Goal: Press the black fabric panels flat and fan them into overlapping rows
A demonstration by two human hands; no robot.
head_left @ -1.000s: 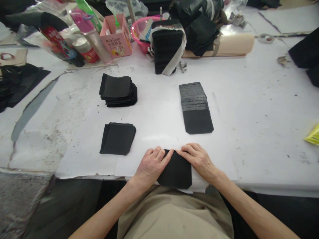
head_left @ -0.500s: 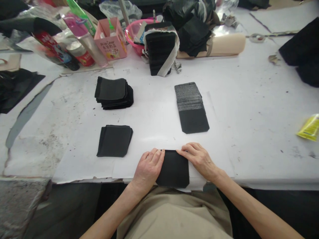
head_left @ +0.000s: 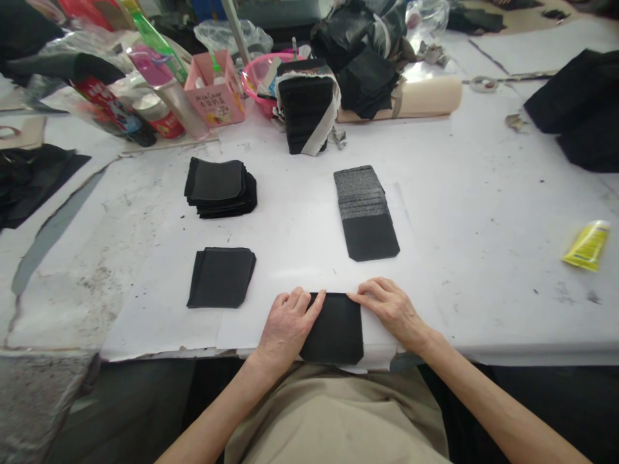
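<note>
At the table's front edge lies a flat black leather-like piece with cut lower corners. My left hand covers its left side, the fingers bent and one fingertip pressing on the far edge. My right hand is closed, its thumb and finger pinching at the far right corner. Beyond my right hand, grey-backed pieces overlap in a row, with a smooth black piece at the near end. To the left are a small stack of black pieces and a taller stack behind it.
Along the back stand a pink box, a pink basket, a strapped black bundle and a beige roll. A yellow tube lies on the right. Dark cloth is at the far right.
The camera view has shifted slightly. My left hand's extended finger has slid a little to the right along the far edge of the black piece; my right hand keeps its pinch.
</note>
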